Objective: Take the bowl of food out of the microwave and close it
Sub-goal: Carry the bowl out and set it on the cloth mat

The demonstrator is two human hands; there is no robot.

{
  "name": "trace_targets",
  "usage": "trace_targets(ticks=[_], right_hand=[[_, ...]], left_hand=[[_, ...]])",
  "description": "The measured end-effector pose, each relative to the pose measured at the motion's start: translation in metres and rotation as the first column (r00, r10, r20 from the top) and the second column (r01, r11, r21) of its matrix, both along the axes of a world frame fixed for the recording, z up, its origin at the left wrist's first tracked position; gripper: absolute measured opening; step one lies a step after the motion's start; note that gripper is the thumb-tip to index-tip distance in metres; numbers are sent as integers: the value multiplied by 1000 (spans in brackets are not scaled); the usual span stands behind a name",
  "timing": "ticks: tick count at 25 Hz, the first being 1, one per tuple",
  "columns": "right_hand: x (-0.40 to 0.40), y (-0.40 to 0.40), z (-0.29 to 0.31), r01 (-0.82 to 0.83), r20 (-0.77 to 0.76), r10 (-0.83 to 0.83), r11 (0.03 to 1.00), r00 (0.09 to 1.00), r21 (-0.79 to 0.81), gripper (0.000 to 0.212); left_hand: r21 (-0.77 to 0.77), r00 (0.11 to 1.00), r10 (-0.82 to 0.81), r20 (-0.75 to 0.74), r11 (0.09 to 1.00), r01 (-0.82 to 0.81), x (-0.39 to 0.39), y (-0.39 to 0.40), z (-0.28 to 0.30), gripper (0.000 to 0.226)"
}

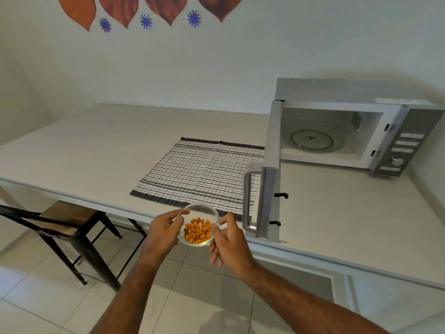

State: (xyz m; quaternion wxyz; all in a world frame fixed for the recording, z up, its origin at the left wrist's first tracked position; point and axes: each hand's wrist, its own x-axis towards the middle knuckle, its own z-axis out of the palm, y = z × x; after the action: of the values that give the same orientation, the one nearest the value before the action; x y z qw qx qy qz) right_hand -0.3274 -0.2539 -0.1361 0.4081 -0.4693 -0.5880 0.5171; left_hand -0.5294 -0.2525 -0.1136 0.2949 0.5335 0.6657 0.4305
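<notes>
**Bowl out, microwave door standing open**

You are holding the clear glass bowl (pixel 199 225) between both hands, in the air just off the near edge of the counter (pixel 96 150). The orange food pieces (pixel 197 230) are sitting in its bottom. Your left hand (pixel 163 231) is pinching the bowl's left rim with thumb and fingertips, and your right hand (pixel 228 239) is gripping the right rim, thumb on top and the lower fingers curling loosely under and away from the glass.

Just beyond your hands, a striped cloth (pixel 202 172) is lying flat on the counter, its near edge reaching almost to the bowl. Just to the right of your right hand, the microwave door (pixel 267 184) is swinging wide open, its handle (pixel 248 196) facing your hands. Farther right and beyond, the microwave (pixel 349 131) is sitting on the counter with its cavity showing the glass turntable (pixel 313 141). To the left of your left hand and lower, a wooden stool (pixel 65 220) with dark metal legs is standing partly under the counter on the tiled floor (pixel 36 297).
</notes>
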Motion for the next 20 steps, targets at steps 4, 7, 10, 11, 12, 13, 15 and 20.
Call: trace_targets(ticks=[4,7,10,11,12,13,15,20], right_hand=[[-40,40,2,54,-16,-55,998,998,-23,17],[-55,72,3,128,0,-128,992,992,-20,17],[-62,99,7,202,42,-200,979,979,-33,18],[-64,107,8,216,56,-213,976,975,-40,20],[-65,115,9,220,67,-217,974,974,-46,22],[-66,122,11,220,74,-216,974,974,-54,26],[-68,134,12,233,78,-227,970,971,-75,35],[-75,152,11,279,124,-269,958,955,-72,46]], left_hand=[[17,1000,-20,8,1000,20,-35,41,6,23],[-3,1000,-25,-2,1000,25,-43,75,10,25],[-20,999,-34,-24,999,34,-39,106,11,33],[-28,999,-40,9,999,40,-39,117,11,34],[-37,999,-42,32,998,43,-38,127,10,34],[-48,999,-37,32,998,38,-36,137,11,36],[-75,1000,-23,3,997,23,-32,152,11,39],[-140,997,-41,-60,990,32,-31,183,10,46]])
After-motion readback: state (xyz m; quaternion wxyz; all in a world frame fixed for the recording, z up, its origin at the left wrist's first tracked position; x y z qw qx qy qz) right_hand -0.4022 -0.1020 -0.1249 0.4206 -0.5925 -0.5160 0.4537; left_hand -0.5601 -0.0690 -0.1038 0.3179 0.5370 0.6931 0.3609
